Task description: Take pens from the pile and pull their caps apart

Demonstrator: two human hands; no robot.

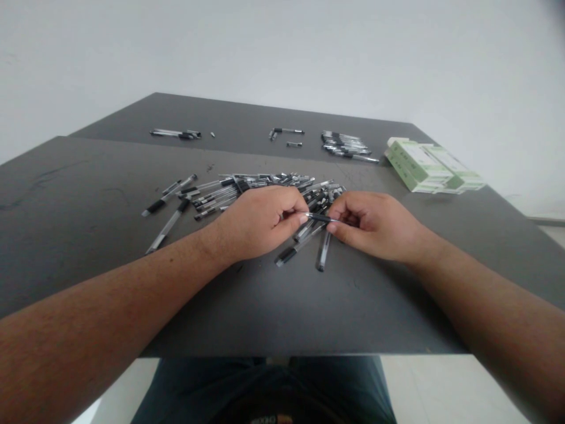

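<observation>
Both my hands pinch one pen [318, 217] with a black grip, held nearly level above the near side of a pen pile. My left hand [265, 221] has its thumb and forefinger closed at the pen's left end. At the right end, the thumb and fingers of my right hand [373, 224] are closed on it. Beneath and behind the hands spreads the pile of clear pens with black grips [220, 194], partly hidden by my left hand. A loose pen [324, 252] points toward me just below the held one.
Green and white boxes [419, 165] stand at the right on the dark table [291, 312]. Near them lies a group of pens [346, 144]. Farther back are a few pens [175, 134] and small pen pieces [294, 144]. Single pens [168, 227] lie left of the pile.
</observation>
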